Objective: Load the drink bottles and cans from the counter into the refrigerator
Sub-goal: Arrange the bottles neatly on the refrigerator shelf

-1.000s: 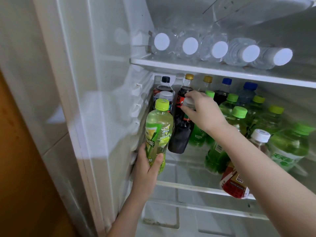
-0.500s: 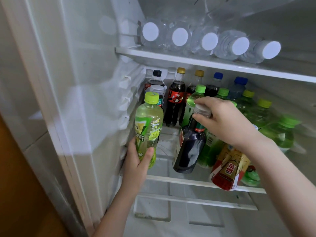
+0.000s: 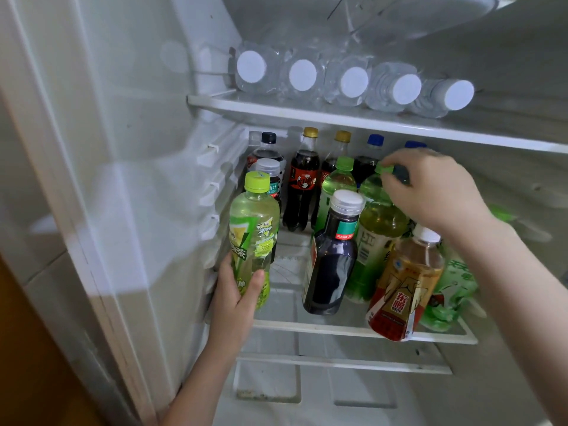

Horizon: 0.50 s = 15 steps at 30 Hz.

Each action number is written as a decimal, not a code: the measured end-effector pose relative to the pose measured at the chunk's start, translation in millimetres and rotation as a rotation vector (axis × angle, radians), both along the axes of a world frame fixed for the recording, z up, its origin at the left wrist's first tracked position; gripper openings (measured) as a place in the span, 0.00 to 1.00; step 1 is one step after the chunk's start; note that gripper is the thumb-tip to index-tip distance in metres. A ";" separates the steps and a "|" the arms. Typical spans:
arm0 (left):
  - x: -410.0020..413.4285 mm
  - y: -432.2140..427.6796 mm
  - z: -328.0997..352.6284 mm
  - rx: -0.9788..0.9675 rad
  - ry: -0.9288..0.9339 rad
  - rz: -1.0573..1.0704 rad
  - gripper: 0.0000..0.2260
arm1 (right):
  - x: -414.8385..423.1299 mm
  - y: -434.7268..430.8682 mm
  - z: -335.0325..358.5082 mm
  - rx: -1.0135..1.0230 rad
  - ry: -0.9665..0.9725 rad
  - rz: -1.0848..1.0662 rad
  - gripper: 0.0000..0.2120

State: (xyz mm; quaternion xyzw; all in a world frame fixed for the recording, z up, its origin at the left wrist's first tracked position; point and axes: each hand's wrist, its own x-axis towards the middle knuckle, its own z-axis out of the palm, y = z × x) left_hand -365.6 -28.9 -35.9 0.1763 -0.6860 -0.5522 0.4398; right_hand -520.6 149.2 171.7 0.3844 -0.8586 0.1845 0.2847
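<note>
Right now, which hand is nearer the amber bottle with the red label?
Right. The right hand hovers above and behind the amber bottle, touching a green cap; the left hand is across the shelf, gripping a lime-capped tea bottle.

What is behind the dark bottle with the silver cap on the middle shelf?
A green-capped green bottle, then gold-capped cola bottles at the back. The dark bottle covers most of its lower body.

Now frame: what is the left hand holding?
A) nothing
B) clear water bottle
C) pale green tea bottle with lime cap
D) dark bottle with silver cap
C: the left hand grips the pale green tea bottle low on its body. The dark bottle stands free on the shelf, and the right hand pinches the cap of a green-capped bottle.
</note>
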 end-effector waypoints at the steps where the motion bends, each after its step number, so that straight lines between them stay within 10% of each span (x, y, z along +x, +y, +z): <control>1: 0.8 -2.3 -2.2 0.000 0.000 0.003 0.18 | -7.6 -3.0 0.2 0.120 -0.065 -0.097 0.16; 6: 0.4 -3.5 -3.4 -0.011 -0.001 0.012 0.19 | -27.0 -9.4 10.5 0.553 -0.336 -0.169 0.24; 15: 0.2 -1.3 -3.1 0.000 0.020 0.002 0.20 | -32.6 -32.0 7.9 0.441 -0.192 -0.097 0.23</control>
